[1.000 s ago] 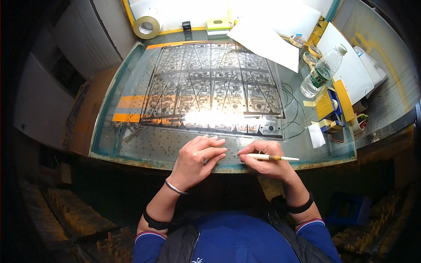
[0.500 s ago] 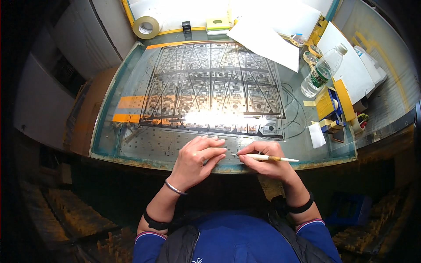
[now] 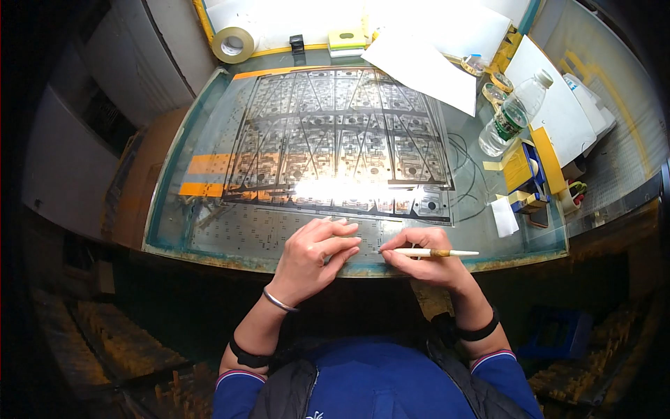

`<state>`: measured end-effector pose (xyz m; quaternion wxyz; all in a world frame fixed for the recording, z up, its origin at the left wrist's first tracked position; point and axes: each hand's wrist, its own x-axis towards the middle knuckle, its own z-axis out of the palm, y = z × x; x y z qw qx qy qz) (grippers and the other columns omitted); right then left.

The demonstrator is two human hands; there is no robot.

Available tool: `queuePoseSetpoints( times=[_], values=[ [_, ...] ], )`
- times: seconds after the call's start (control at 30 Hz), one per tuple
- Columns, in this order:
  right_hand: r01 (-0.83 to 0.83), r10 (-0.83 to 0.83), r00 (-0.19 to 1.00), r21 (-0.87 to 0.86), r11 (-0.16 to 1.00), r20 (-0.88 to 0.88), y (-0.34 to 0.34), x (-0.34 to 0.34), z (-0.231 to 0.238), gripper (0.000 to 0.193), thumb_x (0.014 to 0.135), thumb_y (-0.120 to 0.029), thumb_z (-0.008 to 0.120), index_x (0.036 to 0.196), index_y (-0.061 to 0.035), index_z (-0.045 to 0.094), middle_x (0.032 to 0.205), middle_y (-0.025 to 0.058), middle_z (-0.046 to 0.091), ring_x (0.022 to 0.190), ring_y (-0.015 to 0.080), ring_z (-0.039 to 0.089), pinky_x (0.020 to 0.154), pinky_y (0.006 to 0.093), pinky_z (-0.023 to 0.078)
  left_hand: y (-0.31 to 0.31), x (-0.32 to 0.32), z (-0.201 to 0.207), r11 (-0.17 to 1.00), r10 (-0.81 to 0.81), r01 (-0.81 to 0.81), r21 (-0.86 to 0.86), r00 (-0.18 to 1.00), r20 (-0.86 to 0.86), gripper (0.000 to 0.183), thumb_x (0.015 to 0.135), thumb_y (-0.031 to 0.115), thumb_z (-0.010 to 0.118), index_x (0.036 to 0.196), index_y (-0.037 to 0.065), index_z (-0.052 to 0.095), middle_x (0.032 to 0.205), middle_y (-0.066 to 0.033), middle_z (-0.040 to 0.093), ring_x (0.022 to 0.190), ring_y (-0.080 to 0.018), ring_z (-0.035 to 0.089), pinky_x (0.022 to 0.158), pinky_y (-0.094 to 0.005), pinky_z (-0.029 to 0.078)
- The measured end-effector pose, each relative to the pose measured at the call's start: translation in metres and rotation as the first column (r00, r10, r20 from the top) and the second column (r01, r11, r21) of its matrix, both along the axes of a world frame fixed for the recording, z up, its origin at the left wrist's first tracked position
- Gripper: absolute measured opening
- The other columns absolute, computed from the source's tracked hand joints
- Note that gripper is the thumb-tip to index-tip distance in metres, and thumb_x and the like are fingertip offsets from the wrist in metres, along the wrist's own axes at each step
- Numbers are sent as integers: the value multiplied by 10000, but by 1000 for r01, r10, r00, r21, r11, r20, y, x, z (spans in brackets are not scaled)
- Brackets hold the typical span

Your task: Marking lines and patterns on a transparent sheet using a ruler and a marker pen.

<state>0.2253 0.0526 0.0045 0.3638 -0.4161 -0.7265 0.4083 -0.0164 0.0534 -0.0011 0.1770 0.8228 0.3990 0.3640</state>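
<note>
A large clear film sheet [image 3: 321, 126] printed with dark circuit patterns lies on the glass tabletop. Along its near side runs a strip of sheet with small dark marks [image 3: 272, 230]. My left hand [image 3: 310, 255] rests on that strip near the table's front edge, fingers loosely bent and thumb apart, holding nothing I can see. To its right, my right hand [image 3: 434, 271] pinches a slim white pen-like tool [image 3: 462, 253] with a brown wrapped band, almost level, its front end pointing left at the sheet. Whether it is a pen, brush or blade cannot be made out.
At the right stand a water bottle [image 3: 513, 120], a blue and yellow box [image 3: 527, 174] and tape rolls [image 3: 497, 87]. White paper [image 3: 426, 70] overlaps the film's far corner. A large tape roll [image 3: 233, 45] stands back left. Orange strips [image 3: 208, 164] lie left, and bright glare crosses the film.
The white tool has turned slightly to lie more level, its front end shifting a little right and nearer to me. My left hand has hardly moved.
</note>
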Motion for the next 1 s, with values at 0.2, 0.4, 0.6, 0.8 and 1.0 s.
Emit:
queuePoseSetpoints(
  times=[0.2,0.4,0.6,0.8,1.0],
  values=[
    [-41,41,999,5,999,-14,1,3,-5,106,831,-124,729,871,-26,736,729,92,696,650,154,671,594,289,503,0,0,-1,1000,5,-5,-1,1000,5,141,798,95,772,933,69,745,1062,-71,728,1045,-287,674,962,-411,510],
    [100,-101,995,-28,995,-15,-1,-2,-6,109,837,-115,719,877,-14,728,740,90,697,652,129,650,597,279,497,0,1,0,1000,1,-1,10,1000,2,139,796,94,774,930,70,746,1054,-70,728,1038,-281,676,956,-403,512],
    [44,-49,998,-120,992,-40,0,3,-7,119,823,-123,728,879,-18,728,741,96,690,657,129,651,596,278,493,0,0,0,1000,1,-1,20,1000,-4,139,796,93,774,930,68,747,1053,-69,728,1039,-281,675,949,-396,515],
    [-19,19,999,31,999,26,1,3,-4,126,835,-133,734,878,-15,724,743,98,693,660,131,656,597,283,497,0,0,-1,1000,4,-4,12,1000,-2,143,796,95,774,935,69,748,1052,-71,728,1041,-282,675,948,-398,517],
    [119,-119,993,-12,993,-16,0,-4,-6,128,834,-135,744,878,-15,731,749,97,701,659,140,665,593,286,499,1,1,0,1000,0,0,20,1000,-5,142,798,94,773,935,69,748,1055,-72,728,1043,-281,675,950,-402,516]
  ],
)
